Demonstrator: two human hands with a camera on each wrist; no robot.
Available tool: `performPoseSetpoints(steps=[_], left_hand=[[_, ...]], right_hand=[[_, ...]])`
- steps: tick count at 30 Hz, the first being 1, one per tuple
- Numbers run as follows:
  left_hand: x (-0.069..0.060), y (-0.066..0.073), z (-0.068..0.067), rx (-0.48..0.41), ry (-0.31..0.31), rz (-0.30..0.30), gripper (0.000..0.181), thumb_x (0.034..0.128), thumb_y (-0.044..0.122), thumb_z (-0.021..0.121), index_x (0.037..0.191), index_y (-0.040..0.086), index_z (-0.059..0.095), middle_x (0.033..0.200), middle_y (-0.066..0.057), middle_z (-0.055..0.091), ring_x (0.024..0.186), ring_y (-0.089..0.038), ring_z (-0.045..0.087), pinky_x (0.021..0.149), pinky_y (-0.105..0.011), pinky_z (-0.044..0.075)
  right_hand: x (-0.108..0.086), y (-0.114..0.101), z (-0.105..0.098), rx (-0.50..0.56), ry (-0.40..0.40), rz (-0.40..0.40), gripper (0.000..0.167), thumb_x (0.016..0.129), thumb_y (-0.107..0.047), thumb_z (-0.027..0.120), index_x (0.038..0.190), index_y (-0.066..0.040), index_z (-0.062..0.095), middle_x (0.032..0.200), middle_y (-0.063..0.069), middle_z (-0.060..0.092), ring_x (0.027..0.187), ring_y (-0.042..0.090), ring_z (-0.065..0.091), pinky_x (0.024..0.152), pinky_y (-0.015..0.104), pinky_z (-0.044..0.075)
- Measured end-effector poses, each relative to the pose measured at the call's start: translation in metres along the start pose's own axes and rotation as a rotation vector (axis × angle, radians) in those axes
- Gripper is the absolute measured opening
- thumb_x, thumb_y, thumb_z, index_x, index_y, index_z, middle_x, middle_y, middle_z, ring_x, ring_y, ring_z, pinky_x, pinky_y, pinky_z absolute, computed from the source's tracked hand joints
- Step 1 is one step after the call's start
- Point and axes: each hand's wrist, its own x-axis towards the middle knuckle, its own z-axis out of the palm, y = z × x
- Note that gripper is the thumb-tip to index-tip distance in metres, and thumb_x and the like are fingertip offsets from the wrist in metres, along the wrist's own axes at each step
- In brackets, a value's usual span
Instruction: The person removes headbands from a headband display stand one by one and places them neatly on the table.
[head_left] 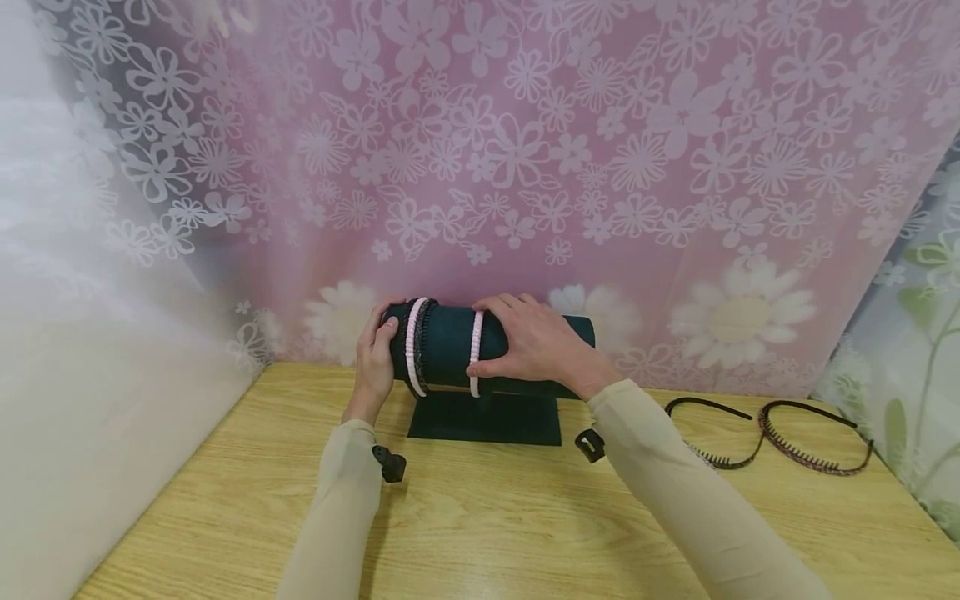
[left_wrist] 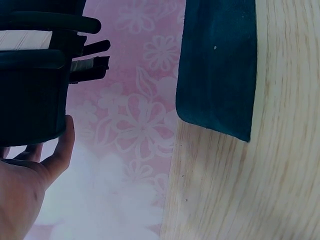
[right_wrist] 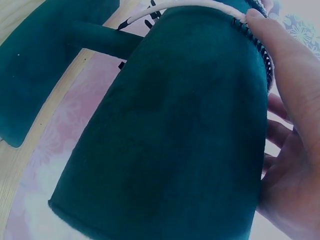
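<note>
Left hand [head_left: 374,358] grips the roll [head_left: 450,343]; right hand [head_left: 536,342] pinches the lone pink band [head_left: 476,337]. Best to hold the roll steady and slide the band gently.

Head view: the left sleeve [head_left: 341,500] and the right sleeve [head_left: 675,475] are cut off by the bottom edge. The right sleeve conceals part of the left tabletop headband [head_left: 723,462]. The rear section of the pink headband [head_left: 476,343] at the right hand [head_left: 536,337] is hidden behind the green roll [head_left: 446,337].

Left wrist view: edges crop the roll, the stand base [head_left: 483,421] and the left hand [head_left: 375,358] — some fingers partly obscured by the roll.

Right wrist view: the bottom edge crops the roll; the right edge crops the right hand — fingertips concealed.
</note>
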Motion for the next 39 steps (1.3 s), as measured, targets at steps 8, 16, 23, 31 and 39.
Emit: performPoseSetpoints(steps=[8,16,23,31,39], left_hand=[[0.000,-0.003,0.000,-0.012,0.015,0.028,0.042,0.1075,0.023,0.040,0.142,0.006,0.056,0.149,-0.013,0.055,0.131,-0.020,0.052,0.110,-0.029,0.035],[0.000,-0.001,0.000,0.009,0.016,0.012,0.042,0.1075,0.027,0.040,0.142,0.009,0.056,0.146,-0.008,0.056,0.128,-0.019,0.053,0.110,-0.032,0.036],[0.000,-0.003,0.000,0.010,0.014,0.013,0.041,0.1075,0.027,0.040,0.142,0.010,0.057,0.145,-0.005,0.057,0.128,-0.019,0.053,0.111,-0.034,0.036],[-0.001,-0.001,0.000,0.009,-0.003,-0.005,0.044,0.1085,0.024,0.038,0.145,0.005,0.054,0.151,-0.015,0.052,0.134,-0.028,0.049,0.116,-0.043,0.032],[-0.008,0.033,0.000,0.016,-0.023,-0.029,0.042,0.1076,0.020,0.038,0.143,0.005,0.055,0.151,-0.021,0.051,0.134,-0.028,0.050,0.116,-0.041,0.034]], right_hand=[[-0.006,0.004,-0.002,0.001,0.002,0.003,0.087,0.080,-0.066,0.076,0.148,-0.019,0.050,0.146,0.006,0.057,0.131,0.031,0.052,0.111,0.051,0.044],[-0.011,0.006,-0.006,-0.004,-0.009,0.005,0.087,0.080,-0.064,0.077,0.149,-0.019,0.049,0.147,0.006,0.056,0.130,0.031,0.052,0.111,0.052,0.044],[-0.017,0.009,-0.007,-0.011,-0.011,0.025,0.088,0.079,-0.065,0.077,0.150,-0.021,0.048,0.148,0.007,0.055,0.131,0.032,0.052,0.109,0.053,0.046],[-0.021,0.014,-0.007,-0.003,0.008,0.018,0.088,0.079,-0.064,0.078,0.149,-0.019,0.050,0.147,0.007,0.056,0.132,0.032,0.053,0.109,0.056,0.045],[-0.024,0.019,-0.009,0.000,0.012,0.036,0.088,0.078,-0.065,0.078,0.149,-0.020,0.050,0.148,0.007,0.056,0.134,0.033,0.052,0.109,0.057,0.045]])
